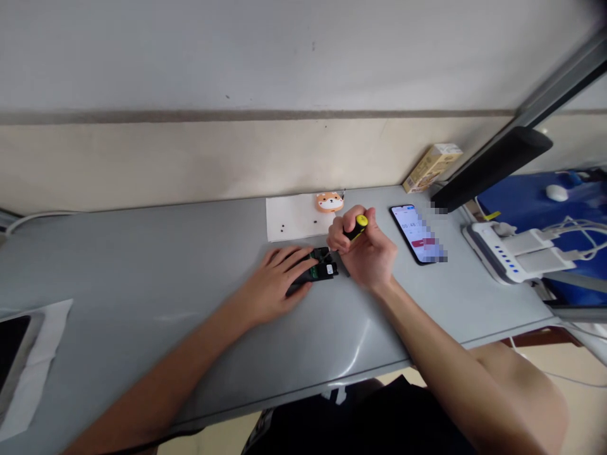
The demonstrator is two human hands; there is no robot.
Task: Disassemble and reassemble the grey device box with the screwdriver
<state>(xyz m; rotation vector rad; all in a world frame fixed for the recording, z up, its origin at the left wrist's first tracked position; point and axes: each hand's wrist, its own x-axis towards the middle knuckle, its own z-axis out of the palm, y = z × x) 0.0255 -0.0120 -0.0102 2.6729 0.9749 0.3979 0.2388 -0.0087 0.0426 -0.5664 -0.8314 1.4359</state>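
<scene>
On the grey desk lies a black device (326, 270), its inside uncovered, with a bit of green circuit board and a small white label showing. My left hand (272, 287) lies over its left part, fingers and thumb gripping it at either side. My right hand (365, 249) is closed around a screwdriver with a black and yellow handle (355, 229). The screwdriver's shaft points left and down into the device's upper right part; its tip is too small to make out. Behind the device, several tiny dark screws rest on a white sheet of paper (294, 218).
An orange animal-face case (330, 202) sits on the paper's right edge. To the right are a phone (413, 234) with a lit screen, a small box (431, 167), a black cylinder (496, 167) and a white power strip (493, 256) with plugs. A tablet-like device (23, 360) lies far left.
</scene>
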